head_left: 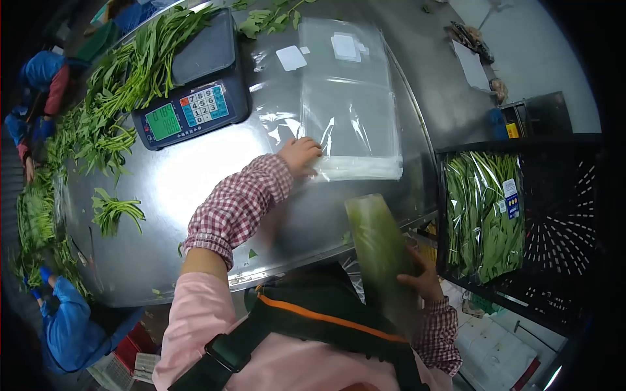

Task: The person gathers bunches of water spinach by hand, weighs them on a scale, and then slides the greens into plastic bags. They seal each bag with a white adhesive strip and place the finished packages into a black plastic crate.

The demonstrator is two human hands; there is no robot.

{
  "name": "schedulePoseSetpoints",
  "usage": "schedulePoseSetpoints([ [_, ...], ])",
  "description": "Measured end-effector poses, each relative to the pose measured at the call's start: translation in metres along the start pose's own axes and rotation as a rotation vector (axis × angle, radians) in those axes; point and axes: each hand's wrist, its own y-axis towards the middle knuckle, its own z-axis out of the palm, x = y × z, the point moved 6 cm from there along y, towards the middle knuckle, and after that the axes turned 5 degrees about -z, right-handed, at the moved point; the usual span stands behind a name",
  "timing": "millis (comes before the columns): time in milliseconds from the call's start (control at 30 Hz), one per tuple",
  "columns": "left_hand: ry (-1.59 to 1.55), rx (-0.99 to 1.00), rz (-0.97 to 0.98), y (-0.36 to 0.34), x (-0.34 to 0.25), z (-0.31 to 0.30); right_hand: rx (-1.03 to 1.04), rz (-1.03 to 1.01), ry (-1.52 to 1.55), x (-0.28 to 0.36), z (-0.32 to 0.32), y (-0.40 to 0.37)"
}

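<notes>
My left hand, in a checked sleeve, is at the lower left corner of a stack of clear plastic bags on the steel table. Its fingers are curled on a bag's edge; the thumb is mostly hidden. My right hand grips a filled bag of leafy greens by its side, tilted in front of my body and slightly blurred. Behind my left arm stands a digital scale with a lit green display. A pile of loose green stems lies over the scale's left side.
To the right, a black crate holds bagged greens. White labels lie by the bags. A small bunch of greens sits on the table. Co-workers in blue handle greens along the left edge.
</notes>
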Motion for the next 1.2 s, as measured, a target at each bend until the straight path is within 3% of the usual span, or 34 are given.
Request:
schedulePoseSetpoints([
  [100, -0.208, 0.022, -0.099, -0.008, 0.005, 0.003, 0.062, 0.026, 0.104, -0.007, 0.015, -0.001],
  [233, 0.141, -0.265, 0.173, -0.027, -0.019, 0.002, 0.134, 0.033, 0.172, 0.026, 0.036, 0.015],
  [367, 0.105, -0.391, 0.110, -0.032, -0.034, -0.021, 0.133, -0.067, 0.163, 0.015, 0.040, 0.023],
  [467, -0.085, -0.597, -0.100, -0.038, -0.043, -0.046, 0.118, -0.126, 0.168, 0.029, 0.044, 0.051],
  [500, -0.090, -0.669, -0.055, -0.041, -0.066, -0.066, 0.115, -0.152, 0.129, 0.031, 0.044, 0.060],
  [633, -0.214, -0.704, 0.146, -0.037, -0.106, -0.048, -0.015, -0.205, 0.184, 0.070, 0.061, 0.122],
  [733, -0.126, -0.815, -0.040, -0.043, -0.090, -0.043, -0.365, -0.200, 0.162, 0.048, 0.077, 0.162],
  [767, -0.132, -0.903, -0.307, -0.054, -0.071, -0.040, -0.539, -0.226, 0.217, 0.043, 0.078, 0.161],
  [800, -0.334, -0.947, -0.473, -0.058, -0.056, -0.033, -0.712, -0.252, 0.272, 0.041, 0.075, 0.157],
  [833, -0.537, -0.980, -0.643, -0.064, -0.041, -0.023, -0.627, -0.264, 0.408, 0.041, 0.072, 0.155],
  [867, -0.739, -1.006, -0.817, -0.073, -0.028, -0.009, -0.512, -0.200, 0.287, 0.043, 0.072, 0.156],
  [900, -0.992, -0.821, -0.910, -0.070, -0.010, 0.021, -0.396, -0.148, 0.170, 0.049, 0.069, 0.162],
  [933, -0.962, -0.666, -0.917, -0.071, -0.015, 0.004, -0.281, -0.107, 0.054, 0.054, 0.066, 0.171],
  [967, -0.929, -0.515, -0.921, -0.077, -0.022, -0.013, -0.094, 0.024, 0.132, 0.049, 0.066, 0.181],
  [1000, -0.894, -0.363, -0.926, -0.085, -0.030, -0.023, -0.021, 0.002, -0.065, 0.045, 0.061, 0.184],
  [1067, -0.794, -0.352, -0.835, -0.118, -0.047, -0.027, 0.116, -0.036, -0.456, 0.025, 0.064, 0.180],
  [1133, -0.549, -0.286, -0.621, -0.153, -0.061, -0.002, 0.069, -0.084, -0.443, 0.025, 0.075, 0.133],
  [1200, -0.694, -0.418, -0.635, -0.161, -0.061, -0.015, -0.049, -0.309, -0.318, 0.016, 0.073, 0.134],
])
